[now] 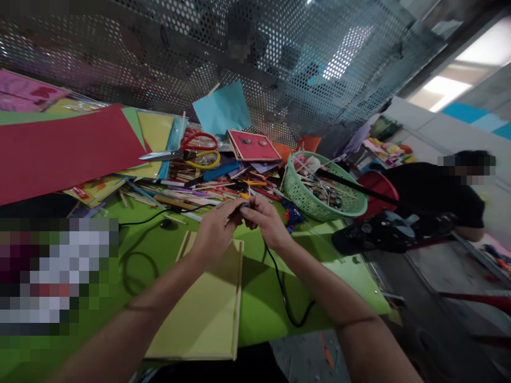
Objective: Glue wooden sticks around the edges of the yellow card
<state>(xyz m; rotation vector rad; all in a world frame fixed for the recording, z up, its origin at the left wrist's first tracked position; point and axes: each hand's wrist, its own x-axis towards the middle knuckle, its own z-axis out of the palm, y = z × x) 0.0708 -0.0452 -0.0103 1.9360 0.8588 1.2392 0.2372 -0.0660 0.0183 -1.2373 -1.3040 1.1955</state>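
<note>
One perforated metal screen (159, 58) rises along the far edge of the single green tabletop (255, 319), and one other person (435, 194) in a dark top is beyond its right edge. One long red sheet (67, 149) lies over the papers at the far left corner. One yellow board (199, 314), edged with pale strips, reaches the near edge. Toward the far right corner sits one green basket (307, 197), full of small bits. Near the middle of the far edge there's one light-blue sheet (223, 109), then one red panel (255, 149) carrying two grey discs, and one pair of scissors (175, 155). Two bare hands meet above the board's far end: the left hand (217, 226) and right hand (263, 215) both have fingers pinched on one small dark piece (244, 207), with black cable (275, 264) trailing below the right.
</note>
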